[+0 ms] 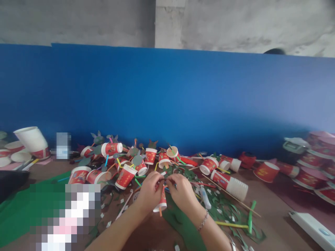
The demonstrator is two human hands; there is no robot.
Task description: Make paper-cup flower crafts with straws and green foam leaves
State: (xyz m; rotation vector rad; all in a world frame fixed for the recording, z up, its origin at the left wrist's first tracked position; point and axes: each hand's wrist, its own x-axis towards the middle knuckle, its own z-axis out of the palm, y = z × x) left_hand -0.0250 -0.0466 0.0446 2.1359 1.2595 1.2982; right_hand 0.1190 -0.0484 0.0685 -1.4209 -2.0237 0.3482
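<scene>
My left hand (151, 191) and my right hand (181, 192) meet near the middle of the table, thumbs and fingertips pinched close together. What lies between the fingertips is small and partly hidden, so I cannot make it out. Just below them is a red and white paper cup (162, 202), partly covered by my left hand, with an orange straw (160, 211) sticking out at its lower end. Whether my fingers touch this cup I cannot tell. Green paper scraps (180, 218) lie under and beside my right hand.
Many decorated paper cups (125, 177) with straws lie along the back. To the right are a cup stack (230, 184), a thin wooden stick (235, 198), a glue tube (205, 198) and a white box (314, 226). Green paper (18, 223) covers the left side. A blue partition (167, 97) stands behind.
</scene>
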